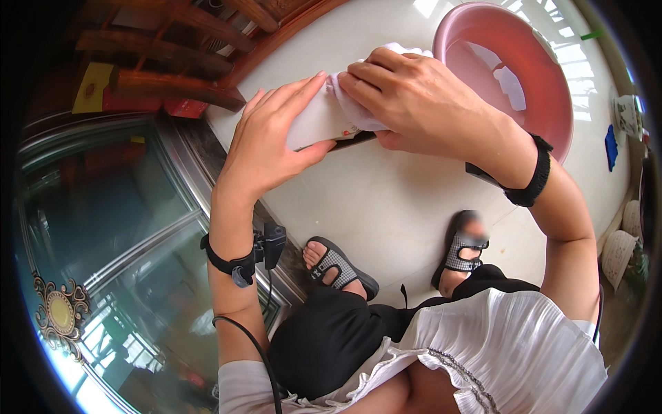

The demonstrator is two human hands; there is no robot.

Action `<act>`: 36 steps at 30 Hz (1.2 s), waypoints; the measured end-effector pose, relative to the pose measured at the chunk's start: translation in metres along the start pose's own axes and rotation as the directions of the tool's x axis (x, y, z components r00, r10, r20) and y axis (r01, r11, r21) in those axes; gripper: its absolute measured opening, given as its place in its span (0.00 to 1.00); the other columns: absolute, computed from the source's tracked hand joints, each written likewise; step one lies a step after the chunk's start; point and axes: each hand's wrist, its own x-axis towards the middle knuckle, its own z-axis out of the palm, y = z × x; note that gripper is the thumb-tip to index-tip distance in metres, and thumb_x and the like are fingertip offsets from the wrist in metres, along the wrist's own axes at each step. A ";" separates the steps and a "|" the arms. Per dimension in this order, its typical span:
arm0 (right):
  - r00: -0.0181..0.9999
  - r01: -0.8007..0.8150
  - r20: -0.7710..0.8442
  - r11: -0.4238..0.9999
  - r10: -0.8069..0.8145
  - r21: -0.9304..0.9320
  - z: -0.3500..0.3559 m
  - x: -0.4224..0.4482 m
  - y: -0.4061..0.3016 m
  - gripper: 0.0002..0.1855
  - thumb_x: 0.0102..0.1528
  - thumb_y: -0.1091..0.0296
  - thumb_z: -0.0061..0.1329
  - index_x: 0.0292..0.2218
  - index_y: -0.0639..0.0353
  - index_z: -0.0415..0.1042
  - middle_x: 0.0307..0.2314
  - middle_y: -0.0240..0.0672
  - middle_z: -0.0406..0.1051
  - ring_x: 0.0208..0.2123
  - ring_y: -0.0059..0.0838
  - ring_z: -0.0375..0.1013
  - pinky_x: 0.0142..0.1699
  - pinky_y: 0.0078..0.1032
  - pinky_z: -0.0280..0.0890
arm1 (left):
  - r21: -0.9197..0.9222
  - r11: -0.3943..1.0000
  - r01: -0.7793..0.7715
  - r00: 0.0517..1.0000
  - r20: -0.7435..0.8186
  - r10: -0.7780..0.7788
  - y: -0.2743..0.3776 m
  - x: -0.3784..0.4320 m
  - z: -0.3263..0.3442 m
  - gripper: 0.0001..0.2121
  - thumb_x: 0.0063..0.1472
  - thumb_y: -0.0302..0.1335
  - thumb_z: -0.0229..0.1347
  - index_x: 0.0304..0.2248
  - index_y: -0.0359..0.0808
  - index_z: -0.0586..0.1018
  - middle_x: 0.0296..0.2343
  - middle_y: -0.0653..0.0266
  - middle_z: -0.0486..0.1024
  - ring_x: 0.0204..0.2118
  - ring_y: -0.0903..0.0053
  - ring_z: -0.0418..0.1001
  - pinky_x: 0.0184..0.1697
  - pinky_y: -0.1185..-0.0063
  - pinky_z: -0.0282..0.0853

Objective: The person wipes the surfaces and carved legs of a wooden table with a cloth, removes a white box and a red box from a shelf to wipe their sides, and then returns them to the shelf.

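Observation:
My left hand (271, 134) grips one end of a smooth white object (314, 127), fingers over the far side and thumb along the near edge. A small red printed pattern shows on its surface, and a dark strip runs under its near edge. What kind of object it is cannot be told, since my hands and the cloth cover much of it. My right hand (419, 106) presses a white cloth (359, 108) onto its right part. Some of the cloth bunches out beyond my right knuckles. Both hands are raised above the pale tiled floor (372, 202).
Beside my right forearm stands a pink plastic basin (551, 88) with water in it. Dark wooden furniture (170, 85) is at upper left, and a metal-framed glass panel (150, 248) at left. Flowerpots (617, 253) and a blue item (611, 147) line the right side. My sandalled feet (339, 266) are below.

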 end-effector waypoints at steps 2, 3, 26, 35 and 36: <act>1.000 0.014 -0.019 1.000 -0.013 0.018 0.000 0.001 0.001 0.24 0.38 0.69 0.62 0.39 0.68 0.74 0.33 0.35 0.75 0.40 0.34 0.74 0.43 0.27 0.72 | 0.020 1.000 -0.020 0.999 -0.034 0.021 -0.003 -0.005 0.001 0.37 0.48 0.34 0.67 0.59 0.45 0.70 0.54 0.58 0.71 0.54 0.61 0.70 0.62 0.50 0.55; 0.999 0.019 -0.026 1.000 -0.019 0.023 0.001 0.001 0.001 0.26 0.38 0.69 0.63 0.40 0.67 0.74 0.34 0.35 0.74 0.40 0.34 0.74 0.44 0.27 0.72 | 0.061 0.998 -0.030 0.998 -0.059 0.034 -0.004 -0.007 0.004 0.37 0.48 0.34 0.67 0.59 0.45 0.70 0.54 0.57 0.71 0.54 0.61 0.71 0.62 0.50 0.56; 0.998 -0.068 0.004 0.990 0.068 0.120 -0.002 0.011 0.014 0.27 0.41 0.69 0.65 0.44 0.59 0.75 0.40 0.35 0.76 0.45 0.38 0.74 0.46 0.33 0.71 | 0.152 0.976 -0.159 0.983 -0.066 0.170 -0.024 0.001 0.002 0.29 0.57 0.33 0.62 0.58 0.36 0.71 0.57 0.54 0.68 0.54 0.56 0.70 0.57 0.68 0.66; 0.994 -0.092 -0.049 0.987 0.100 0.134 0.004 0.020 0.027 0.21 0.46 0.69 0.62 0.43 0.56 0.77 0.36 0.34 0.77 0.43 0.39 0.75 0.44 0.34 0.71 | 0.017 0.994 -0.109 0.994 -0.019 0.110 -0.041 0.017 -0.008 0.27 0.67 0.44 0.51 0.58 0.34 0.70 0.56 0.49 0.69 0.55 0.58 0.70 0.58 0.73 0.63; 0.994 -0.093 -0.047 0.986 0.101 0.141 0.005 0.020 0.028 0.21 0.47 0.69 0.61 0.44 0.56 0.77 0.36 0.34 0.77 0.44 0.39 0.74 0.44 0.34 0.71 | -0.015 0.995 -0.101 0.995 0.002 0.101 -0.041 0.019 -0.010 0.27 0.67 0.44 0.51 0.58 0.33 0.70 0.56 0.49 0.69 0.56 0.58 0.70 0.59 0.73 0.63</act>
